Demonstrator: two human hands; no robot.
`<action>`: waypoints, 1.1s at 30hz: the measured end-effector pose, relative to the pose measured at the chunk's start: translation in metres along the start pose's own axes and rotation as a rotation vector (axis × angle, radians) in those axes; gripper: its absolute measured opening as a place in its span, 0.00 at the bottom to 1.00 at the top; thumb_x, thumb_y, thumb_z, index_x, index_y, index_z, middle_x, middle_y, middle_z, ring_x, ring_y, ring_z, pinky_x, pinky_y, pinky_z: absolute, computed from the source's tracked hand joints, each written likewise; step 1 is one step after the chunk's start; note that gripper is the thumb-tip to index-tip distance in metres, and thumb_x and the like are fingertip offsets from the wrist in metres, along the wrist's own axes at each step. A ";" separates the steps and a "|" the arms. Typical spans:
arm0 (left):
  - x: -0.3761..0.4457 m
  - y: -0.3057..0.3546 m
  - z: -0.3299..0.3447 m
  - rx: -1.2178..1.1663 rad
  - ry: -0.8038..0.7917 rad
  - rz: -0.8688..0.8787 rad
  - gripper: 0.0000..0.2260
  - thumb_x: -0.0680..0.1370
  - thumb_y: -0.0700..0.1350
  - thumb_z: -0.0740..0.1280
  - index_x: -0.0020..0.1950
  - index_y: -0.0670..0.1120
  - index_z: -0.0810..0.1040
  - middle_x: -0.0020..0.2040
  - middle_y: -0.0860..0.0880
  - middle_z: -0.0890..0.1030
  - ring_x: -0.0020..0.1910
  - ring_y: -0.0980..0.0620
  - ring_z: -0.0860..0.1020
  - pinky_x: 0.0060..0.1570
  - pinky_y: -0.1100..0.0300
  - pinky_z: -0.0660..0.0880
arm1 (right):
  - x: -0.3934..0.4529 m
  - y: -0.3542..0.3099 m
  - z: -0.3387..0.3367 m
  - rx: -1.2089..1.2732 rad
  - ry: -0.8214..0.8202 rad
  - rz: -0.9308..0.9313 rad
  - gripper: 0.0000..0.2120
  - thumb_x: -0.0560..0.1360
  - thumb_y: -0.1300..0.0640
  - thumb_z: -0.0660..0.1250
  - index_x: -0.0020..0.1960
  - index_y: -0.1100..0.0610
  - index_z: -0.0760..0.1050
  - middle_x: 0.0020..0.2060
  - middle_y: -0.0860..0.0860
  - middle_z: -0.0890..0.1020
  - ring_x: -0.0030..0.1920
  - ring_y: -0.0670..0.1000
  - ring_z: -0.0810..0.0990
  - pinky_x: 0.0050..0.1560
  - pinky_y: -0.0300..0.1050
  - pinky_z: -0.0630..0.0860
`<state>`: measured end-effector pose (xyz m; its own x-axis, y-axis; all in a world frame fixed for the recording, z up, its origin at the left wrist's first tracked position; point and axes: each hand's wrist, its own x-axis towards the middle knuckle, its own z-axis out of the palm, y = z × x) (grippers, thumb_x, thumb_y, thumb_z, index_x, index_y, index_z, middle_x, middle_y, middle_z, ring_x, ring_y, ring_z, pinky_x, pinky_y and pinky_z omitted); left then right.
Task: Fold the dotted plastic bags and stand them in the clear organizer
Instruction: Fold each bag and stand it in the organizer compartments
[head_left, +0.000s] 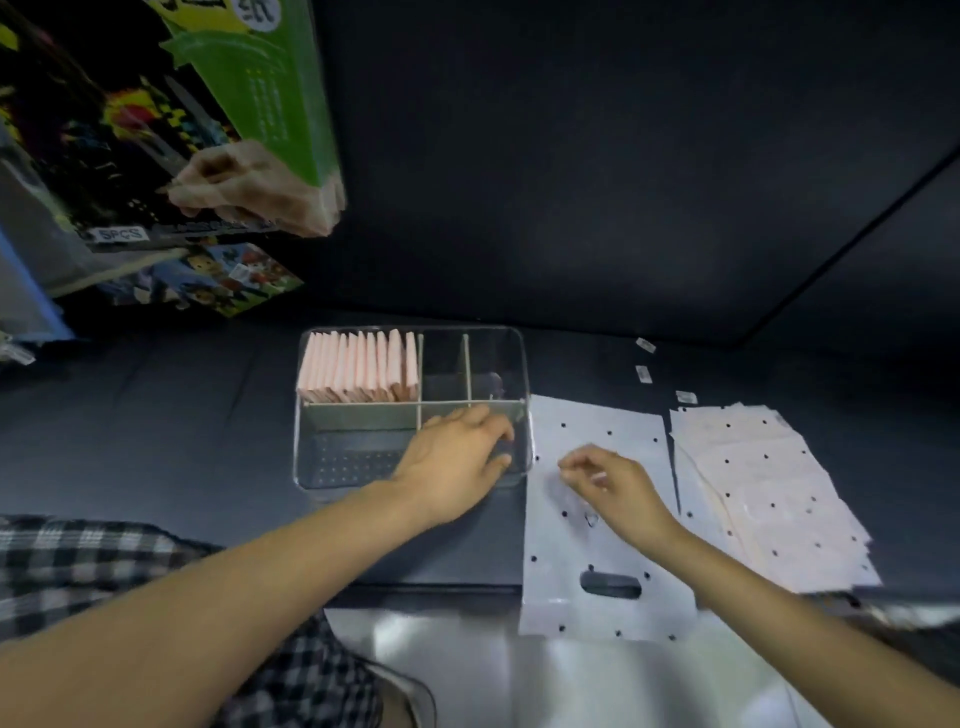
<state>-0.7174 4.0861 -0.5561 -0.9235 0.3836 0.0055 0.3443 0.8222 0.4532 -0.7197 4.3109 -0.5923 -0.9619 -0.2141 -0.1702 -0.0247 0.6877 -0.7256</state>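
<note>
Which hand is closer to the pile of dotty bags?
Right. The right hand hovers over the flat bag beside the pile; the left hand is at the clear organizer.

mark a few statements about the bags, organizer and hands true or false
1. Folded pink bags stand in the organizer's back left compartment. True.
2. The left hand grips a folded bag. False: it rests at the organizer's front right part, and no bag shows in it.
3. A flat dotted bag lies right of the organizer, under the right hand. True.
4. The bag pile lies left of the organizer. False: it lies far right, beyond the flat bag.
5. Every organizer compartment holds bags. False: only the back left one does.
</note>
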 end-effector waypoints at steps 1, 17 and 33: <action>-0.004 0.008 0.010 0.002 -0.063 0.036 0.12 0.80 0.50 0.60 0.63 0.50 0.72 0.59 0.50 0.73 0.59 0.50 0.72 0.59 0.55 0.67 | -0.020 0.022 -0.008 -0.043 -0.028 0.018 0.04 0.75 0.58 0.68 0.49 0.52 0.77 0.46 0.45 0.81 0.47 0.44 0.79 0.51 0.36 0.75; -0.043 0.036 0.145 0.278 -0.510 0.169 0.35 0.78 0.41 0.64 0.78 0.51 0.48 0.78 0.53 0.43 0.77 0.52 0.44 0.73 0.59 0.40 | -0.118 0.144 -0.027 -0.534 0.035 -0.184 0.10 0.63 0.63 0.78 0.42 0.57 0.82 0.51 0.50 0.83 0.51 0.50 0.82 0.46 0.36 0.76; 0.003 0.062 0.075 -0.716 0.010 -0.204 0.07 0.77 0.44 0.67 0.54 0.52 0.78 0.51 0.53 0.82 0.53 0.55 0.79 0.58 0.55 0.74 | -0.030 0.101 -0.097 0.287 -0.289 0.295 0.05 0.79 0.56 0.63 0.45 0.55 0.73 0.43 0.44 0.77 0.45 0.40 0.74 0.45 0.33 0.69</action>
<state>-0.6864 4.1699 -0.5951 -0.9599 0.2461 -0.1344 -0.0256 0.4002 0.9161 -0.7202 4.4543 -0.5958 -0.8009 -0.2504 -0.5440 0.3519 0.5382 -0.7658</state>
